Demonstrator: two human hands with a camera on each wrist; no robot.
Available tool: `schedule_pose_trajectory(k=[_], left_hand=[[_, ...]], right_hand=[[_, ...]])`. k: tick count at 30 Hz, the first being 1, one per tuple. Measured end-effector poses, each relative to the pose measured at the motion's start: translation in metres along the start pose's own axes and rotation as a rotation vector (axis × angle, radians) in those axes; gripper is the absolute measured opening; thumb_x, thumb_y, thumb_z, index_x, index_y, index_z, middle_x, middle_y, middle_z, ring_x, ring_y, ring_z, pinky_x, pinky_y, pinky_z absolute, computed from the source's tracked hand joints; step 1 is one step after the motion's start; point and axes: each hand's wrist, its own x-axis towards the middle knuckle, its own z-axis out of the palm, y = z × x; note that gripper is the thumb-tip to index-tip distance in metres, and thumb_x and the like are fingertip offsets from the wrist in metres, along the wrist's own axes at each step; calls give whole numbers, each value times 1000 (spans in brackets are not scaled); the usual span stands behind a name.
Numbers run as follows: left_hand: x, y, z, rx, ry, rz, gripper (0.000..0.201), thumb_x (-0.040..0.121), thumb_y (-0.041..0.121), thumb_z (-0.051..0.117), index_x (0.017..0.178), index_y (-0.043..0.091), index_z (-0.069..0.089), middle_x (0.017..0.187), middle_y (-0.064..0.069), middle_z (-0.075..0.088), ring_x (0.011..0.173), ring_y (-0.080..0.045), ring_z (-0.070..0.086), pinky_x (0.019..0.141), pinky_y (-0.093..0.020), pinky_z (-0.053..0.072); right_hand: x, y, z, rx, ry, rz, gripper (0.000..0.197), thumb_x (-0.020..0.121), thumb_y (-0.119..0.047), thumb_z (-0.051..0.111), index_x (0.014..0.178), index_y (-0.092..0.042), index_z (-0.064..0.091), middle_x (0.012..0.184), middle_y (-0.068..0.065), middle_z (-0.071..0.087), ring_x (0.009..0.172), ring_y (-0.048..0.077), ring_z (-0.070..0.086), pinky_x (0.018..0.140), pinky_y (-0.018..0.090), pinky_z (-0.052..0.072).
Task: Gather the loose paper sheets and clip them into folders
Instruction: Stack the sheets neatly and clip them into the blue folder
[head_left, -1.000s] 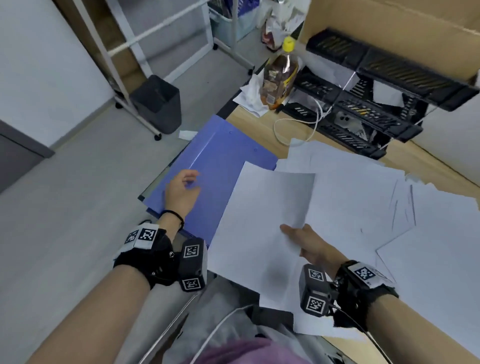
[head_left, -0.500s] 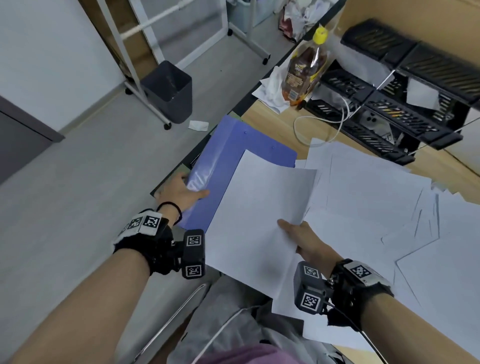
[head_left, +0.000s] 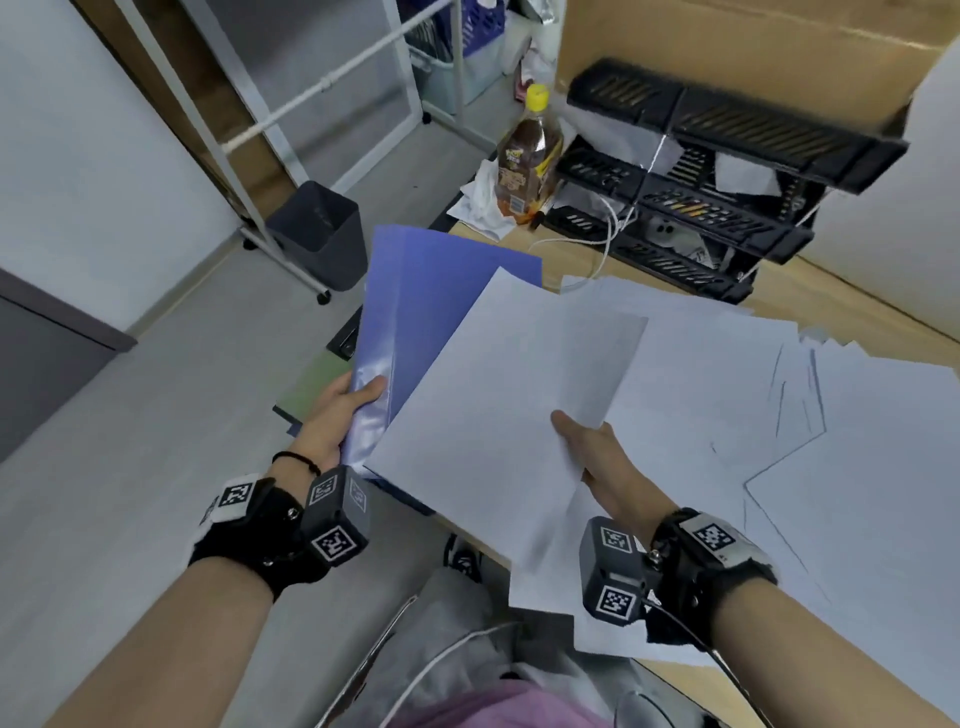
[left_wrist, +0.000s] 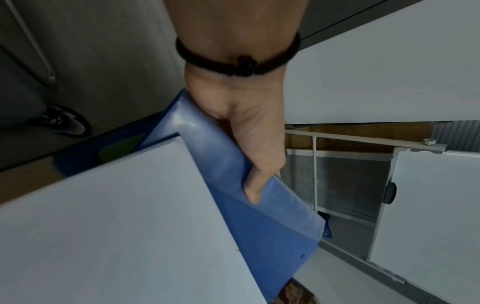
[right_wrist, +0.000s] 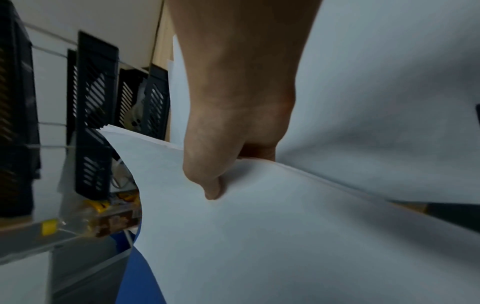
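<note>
My left hand grips the near left edge of a blue plastic folder, thumb on its glossy cover, and holds that edge up off the desk. My right hand pinches a thin stack of white sheets by its right edge, thumb on top, fingers hidden beneath. The stack lies tilted over the folder's right half. More loose white sheets are spread over the wooden desk to the right.
A black stacked paper tray rack stands at the back of the desk, with a yellow-capped bottle and a white cable beside it. A dark bin and a white rack frame stand on the floor at left.
My left hand went from resting on the flat folder to gripping its left edge and lifting it. The right hand carried the sheet stack left, over the folder.
</note>
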Motion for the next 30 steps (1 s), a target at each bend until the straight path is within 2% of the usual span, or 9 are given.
schedule_pose_trajectory(k=[4, 7, 11, 15, 20, 24, 26, 28, 30], left_hand=[[-6, -5, 58, 4, -88, 23, 29, 89, 19, 64, 115, 9, 63, 121, -17, 65, 108, -35, 62, 100, -48, 46], [-7, -17, 116, 39, -172, 16, 31, 86, 21, 67, 114, 8, 64, 121, -19, 65, 115, -38, 59, 104, -53, 42], [-13, -32, 196, 137, -328, 6, 27, 88, 22, 65, 112, 11, 65, 119, -16, 66, 114, -36, 60, 106, -51, 41], [-25, -46, 253, 231, -426, -7, 4, 86, 26, 68, 88, 22, 68, 92, -4, 69, 97, -26, 60, 94, -42, 45], [-42, -59, 289, 323, -482, -6, 25, 88, 33, 66, 108, 18, 65, 107, -5, 70, 100, -24, 66, 91, -35, 51], [-45, -69, 294, 426, -467, 23, 29, 88, 43, 64, 110, 23, 64, 107, 4, 71, 96, -16, 68, 86, -32, 54], [-44, -74, 290, 500, -474, 19, 41, 89, 44, 61, 119, 17, 61, 116, -1, 69, 100, -18, 67, 89, -35, 53], [-46, -77, 284, 565, -505, 32, 41, 93, 35, 58, 128, 14, 55, 126, -4, 63, 107, -18, 63, 94, -35, 50], [-49, -77, 279, 585, -524, 25, 37, 95, 22, 56, 131, 15, 50, 129, 0, 59, 109, -14, 58, 95, -26, 47]], right_hand=[[-21, 2, -60, 60, 127, -41, 40, 94, -34, 59, 129, -17, 57, 115, 0, 71, 106, 23, 66, 96, 40, 51], [-37, 20, -117, 167, 258, -36, 43, 93, -34, 60, 130, -13, 56, 118, 3, 69, 106, 24, 65, 89, 36, 52], [-64, 54, -187, 359, 442, 6, 44, 96, -23, 58, 134, -3, 51, 121, 10, 66, 103, 28, 65, 75, 32, 53], [-87, 81, -242, 486, 572, 36, 43, 96, -18, 58, 134, 0, 49, 118, 14, 64, 90, 28, 65, 67, 32, 52], [-101, 105, -287, 573, 688, 60, 69, 82, -31, 70, 140, -5, 42, 131, 13, 60, 109, 34, 63, 76, 37, 54], [-121, 89, -287, 687, 556, 30, 51, 91, -30, 63, 132, -2, 53, 120, 15, 68, 101, 29, 69, 69, 33, 56], [-126, 76, -282, 730, 437, -14, 41, 96, -27, 55, 128, -2, 58, 120, 13, 69, 107, 27, 67, 79, 36, 54], [-130, 60, -271, 739, 342, -32, 39, 99, -26, 51, 130, -3, 57, 125, 13, 66, 114, 27, 64, 91, 37, 50], [-130, 43, -257, 706, 246, -33, 40, 98, -26, 51, 132, -5, 57, 129, 12, 64, 118, 27, 61, 102, 39, 45]])
